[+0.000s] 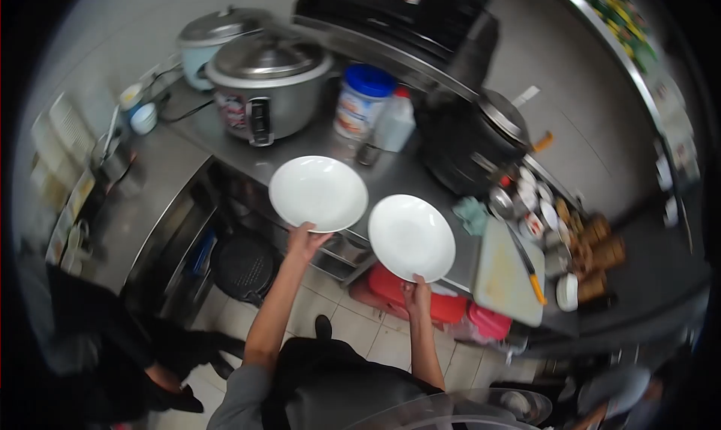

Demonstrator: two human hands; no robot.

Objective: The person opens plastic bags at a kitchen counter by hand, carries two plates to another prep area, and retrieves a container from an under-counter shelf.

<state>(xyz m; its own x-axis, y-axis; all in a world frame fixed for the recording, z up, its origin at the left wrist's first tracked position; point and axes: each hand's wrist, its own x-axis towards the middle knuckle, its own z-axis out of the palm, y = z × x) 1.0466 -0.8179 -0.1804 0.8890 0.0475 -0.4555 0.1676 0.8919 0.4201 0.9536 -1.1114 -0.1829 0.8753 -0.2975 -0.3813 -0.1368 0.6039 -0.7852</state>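
Observation:
My left hand (303,242) grips the near rim of a white plate (318,193), its fingers closed on the edge. A second white plate (411,238) is held the same way by my right hand (416,289). Both plates are bare and sit side by side over the front edge of the steel counter (248,159). Whether either plate rests on the counter, I cannot tell. The fingers under the plates are hidden.
Behind the plates stand a large rice cooker (270,84), a blue-lidded tub (363,99) and a black cooker (477,141). A yellow-handled knife (529,268) lies on the cutting board (503,272). A co-worker (98,332) stands at the left. Red containers (428,302) are below the counter.

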